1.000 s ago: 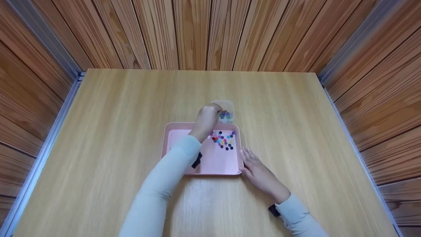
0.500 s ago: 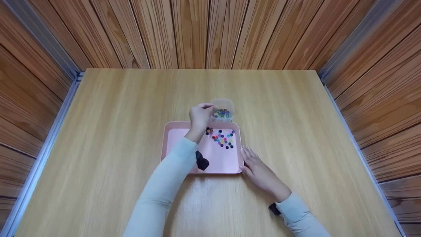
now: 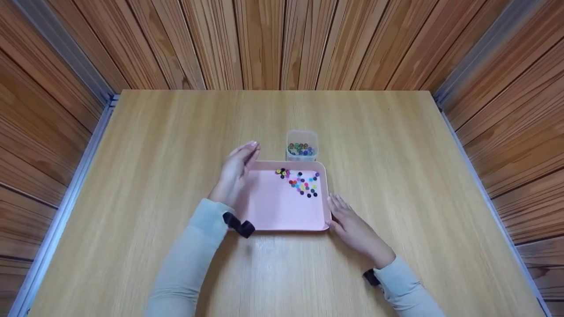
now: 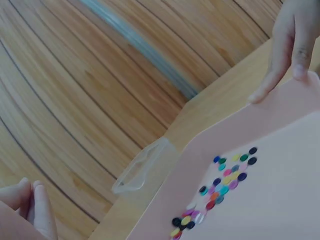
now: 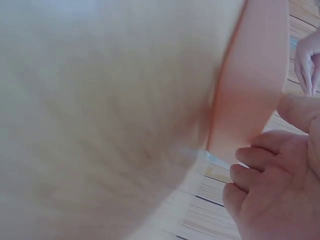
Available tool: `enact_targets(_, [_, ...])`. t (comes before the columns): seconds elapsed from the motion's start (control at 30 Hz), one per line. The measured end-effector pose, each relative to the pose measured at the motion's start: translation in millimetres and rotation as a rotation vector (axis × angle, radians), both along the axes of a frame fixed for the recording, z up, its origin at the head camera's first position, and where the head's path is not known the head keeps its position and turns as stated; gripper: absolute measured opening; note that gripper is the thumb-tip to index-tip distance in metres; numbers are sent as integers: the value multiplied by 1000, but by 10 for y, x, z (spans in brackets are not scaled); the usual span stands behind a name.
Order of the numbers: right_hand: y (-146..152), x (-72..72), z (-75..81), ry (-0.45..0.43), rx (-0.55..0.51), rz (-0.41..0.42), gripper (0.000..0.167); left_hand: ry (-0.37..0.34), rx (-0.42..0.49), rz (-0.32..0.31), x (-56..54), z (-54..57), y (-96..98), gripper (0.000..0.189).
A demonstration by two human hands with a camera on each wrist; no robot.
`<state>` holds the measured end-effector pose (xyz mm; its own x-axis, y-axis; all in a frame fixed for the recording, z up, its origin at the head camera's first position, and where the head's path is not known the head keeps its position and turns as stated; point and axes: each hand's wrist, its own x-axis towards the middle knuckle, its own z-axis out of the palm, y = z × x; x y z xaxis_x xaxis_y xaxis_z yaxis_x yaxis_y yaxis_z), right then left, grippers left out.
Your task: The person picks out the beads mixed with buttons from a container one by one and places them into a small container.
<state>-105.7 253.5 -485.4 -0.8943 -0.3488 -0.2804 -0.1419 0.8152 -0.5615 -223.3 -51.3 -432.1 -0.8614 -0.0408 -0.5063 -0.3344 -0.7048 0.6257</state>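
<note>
My left hand [image 3: 235, 169] is over the left side of a pink tray [image 3: 282, 215], above its back corner. Its fingers are nearly straight and the thumb tip meets them; nothing shows between them. In the left wrist view the fingertips [image 4: 42, 200] appear at the lower left. My right hand [image 3: 352, 224] rests against the tray's right side, fingers [image 5: 255, 157] at the outer wall and thumb [image 5: 297, 112] near the rim. Small round buttons [image 3: 304, 187] in many colours lie scattered in the tray's back right part.
Right behind the tray stands a small clear plastic box [image 3: 302, 135] with several glass marbles [image 3: 300, 149] in it. Both are on a light wooden table [image 3: 374, 145]. Wood-patterned walls [image 3: 260, 44] enclose the back and sides.
My left hand has moved from the clear box leftward and back over the tray's left side, uncovering the box and more buttons. The right hand has stayed at the tray.
</note>
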Motion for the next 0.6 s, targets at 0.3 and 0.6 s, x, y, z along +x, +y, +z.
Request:
enact_targets(0.3, [0,53,-40,-30,-12,-33,66,-97,-5,92,96,-124,-507,24])
enact_targets(0.6, [57,60,-10,-4,18,-13,65,-188,100,147,212,-227,-861,14])
